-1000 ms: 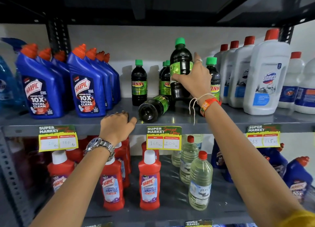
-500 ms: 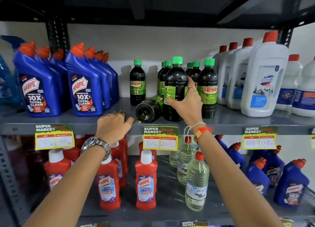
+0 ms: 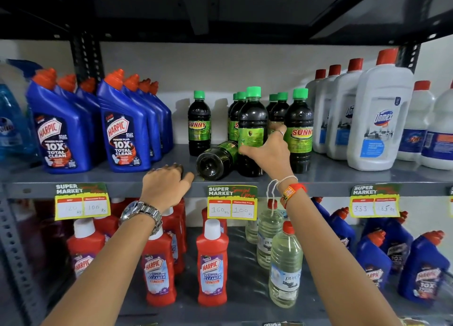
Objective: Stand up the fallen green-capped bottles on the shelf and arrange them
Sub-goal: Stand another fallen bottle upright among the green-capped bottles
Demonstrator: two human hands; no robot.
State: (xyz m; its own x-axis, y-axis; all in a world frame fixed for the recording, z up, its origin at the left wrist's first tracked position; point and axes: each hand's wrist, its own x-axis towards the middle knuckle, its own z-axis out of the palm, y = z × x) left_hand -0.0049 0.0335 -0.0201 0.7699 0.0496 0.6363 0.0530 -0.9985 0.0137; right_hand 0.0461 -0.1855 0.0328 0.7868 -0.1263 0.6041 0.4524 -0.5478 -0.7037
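Note:
Several dark green-capped Sunny bottles stand mid-shelf. My right hand (image 3: 268,151) grips the front upright bottle (image 3: 252,119), which stands on the grey shelf (image 3: 343,178) with its back label facing me. Just left of it a fallen bottle (image 3: 215,160) lies on its side, base toward me. Another Sunny bottle (image 3: 299,129) stands right of my hand, and a lone one (image 3: 199,123) stands further left. My left hand (image 3: 164,186) rests on the shelf's front edge, fingers curled, close to the fallen bottle's base.
Blue Harpic bottles (image 3: 122,127) fill the shelf's left side, white Domex bottles (image 3: 380,119) the right. Price tags (image 3: 231,202) hang on the shelf edge. The lower shelf holds red Harpic bottles (image 3: 212,264) and clear bottles (image 3: 284,264). A dark shelf sits overhead.
My right hand has brought the held bottle down from above the group and set it upright on the shelf next to the fallen one. My left hand has stayed put.

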